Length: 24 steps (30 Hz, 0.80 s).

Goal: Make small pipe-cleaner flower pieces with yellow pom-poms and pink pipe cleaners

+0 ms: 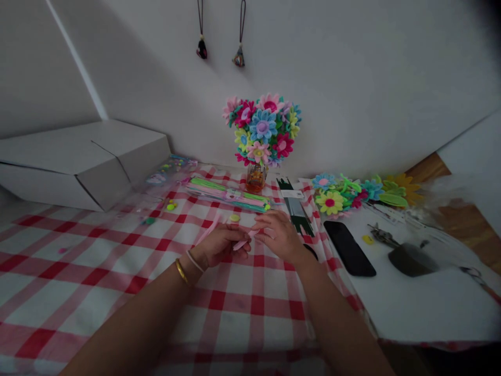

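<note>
A pink pipe cleaner [241, 243] is bent between my two hands above the checked cloth. My left hand [221, 245], with bracelets at its wrist, pinches it between thumb and fingers. From the other side, my right hand [282, 237] has curled fingertips closed on its right end. Behind my left hand, more pink pipe cleaners [210, 230] lie on the cloth. A small round yellow piece [234, 218] rests just beyond my fingers. Farther back is a clear pack of coloured pipe cleaners [227, 194].
A bouquet of fuzzy flowers [263, 128] stands in a glass vase [255, 178] near the wall. To the left is a white box [78, 162]. Dark green stems [295, 206], a black phone [349, 248], keys [383, 235] and loose fuzzy flowers [331, 201] lie on the right.
</note>
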{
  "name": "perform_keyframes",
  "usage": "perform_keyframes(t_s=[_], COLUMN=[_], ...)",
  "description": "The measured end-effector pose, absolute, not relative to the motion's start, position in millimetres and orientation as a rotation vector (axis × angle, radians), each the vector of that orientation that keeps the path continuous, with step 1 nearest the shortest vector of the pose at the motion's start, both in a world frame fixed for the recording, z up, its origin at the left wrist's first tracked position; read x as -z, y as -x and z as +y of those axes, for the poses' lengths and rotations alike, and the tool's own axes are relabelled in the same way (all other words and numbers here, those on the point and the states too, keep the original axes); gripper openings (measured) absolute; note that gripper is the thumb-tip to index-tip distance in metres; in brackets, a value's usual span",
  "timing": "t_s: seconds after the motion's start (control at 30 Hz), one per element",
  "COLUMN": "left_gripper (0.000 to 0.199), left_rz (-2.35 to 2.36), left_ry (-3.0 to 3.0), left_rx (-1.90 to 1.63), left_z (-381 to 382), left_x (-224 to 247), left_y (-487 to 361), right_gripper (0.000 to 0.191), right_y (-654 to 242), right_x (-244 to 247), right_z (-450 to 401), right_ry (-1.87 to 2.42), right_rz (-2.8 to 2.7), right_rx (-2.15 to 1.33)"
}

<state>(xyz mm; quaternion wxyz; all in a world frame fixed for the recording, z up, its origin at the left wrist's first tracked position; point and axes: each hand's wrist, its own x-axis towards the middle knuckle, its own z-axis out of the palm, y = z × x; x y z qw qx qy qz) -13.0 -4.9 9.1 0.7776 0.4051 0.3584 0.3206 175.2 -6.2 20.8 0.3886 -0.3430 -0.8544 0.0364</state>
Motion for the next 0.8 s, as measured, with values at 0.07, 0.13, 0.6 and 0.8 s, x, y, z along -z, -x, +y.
perform_keyframes(t_s=[0.07, 0.13, 0.6, 0.8], left_gripper=[0.010, 0.009, 0.006, 0.006], left_rz=[0.787, 0.787, 0.810, 0.778], left_ry=[-0.870, -0.865, -0.736, -0.733], left_rx=[-0.683, -0.662, -0.561, -0.562], left_z=[-5.9, -6.4, -2.9, -3.2], left_x=[-11.1, -11.9, -11.6, -12.0], left_y=[12.8, 13.0, 16.5, 15.8], right_gripper=[0.037, 0.036, 0.047, 0.041], right_y=[-173.8, -172.5, -166.9, -168.9], right_x=[-19.8, -19.4, -18.1, -14.7], right_z=[-6.9, -7.8, -16.1, -14.9], right_ry=[0.860, 0.852, 0.779, 0.817], right_rz=[-2.192, -2.198, -2.208, -2.201], right_rx=[-0.048, -0.007, -0.074, -0.091])
